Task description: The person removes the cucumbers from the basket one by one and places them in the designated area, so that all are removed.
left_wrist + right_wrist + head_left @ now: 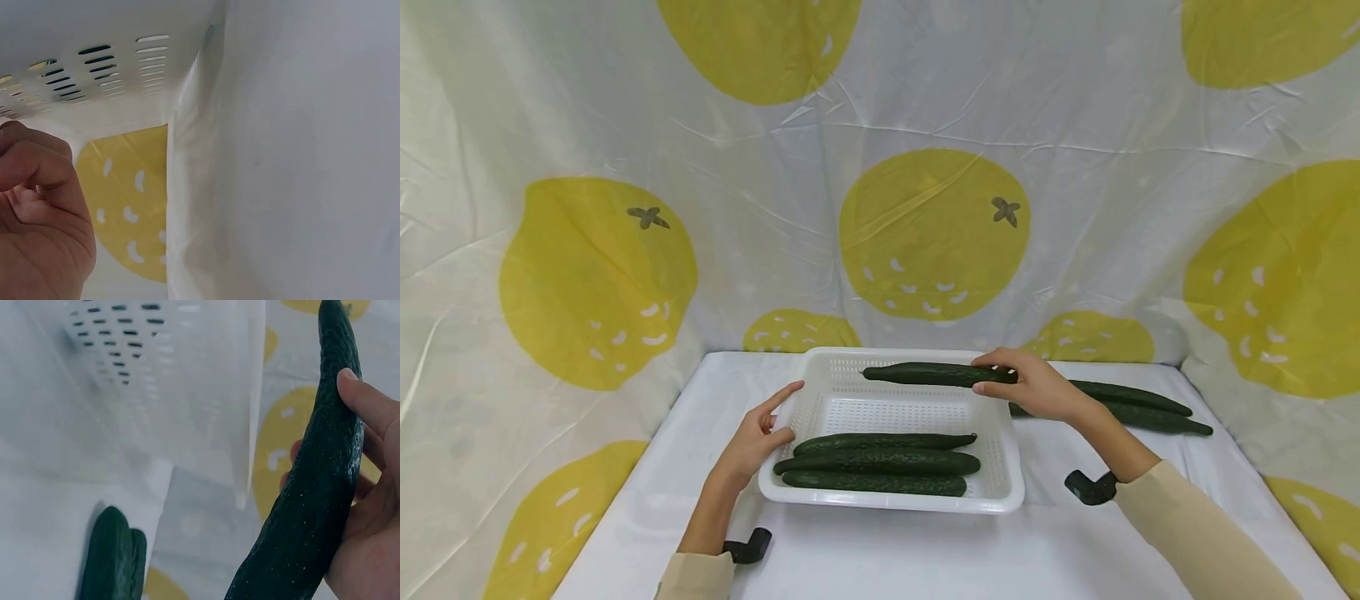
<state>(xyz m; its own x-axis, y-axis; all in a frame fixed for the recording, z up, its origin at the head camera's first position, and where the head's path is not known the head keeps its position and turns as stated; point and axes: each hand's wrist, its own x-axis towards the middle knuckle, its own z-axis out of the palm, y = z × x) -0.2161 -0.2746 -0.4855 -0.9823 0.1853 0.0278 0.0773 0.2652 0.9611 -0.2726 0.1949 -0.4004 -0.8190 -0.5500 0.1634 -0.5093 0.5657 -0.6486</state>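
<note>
My right hand (pixel 1033 385) grips a dark green cucumber (pixel 925 374) at its right end, over the far part of a white plastic basket (pixel 891 501). In the right wrist view the thumb lies along one side of this cucumber (pixel 319 469), fingers behind it. Three more cucumbers (pixel 880 461) lie side by side in the near part of the basket. At the basket's left side my left hand (pixel 751 446) holds the rim, index finger and thumb spread along it. The left wrist view shows curled fingers (pixel 44 162) beside the slotted basket wall (pixel 125 47).
More cucumbers (pixel 1138 396) lie on the white tablecloth (pixel 865 554) to the right of the basket, partly behind my right hand and forearm. A curtain with yellow lemon prints (pixel 936 233) hangs behind the table and along both sides.
</note>
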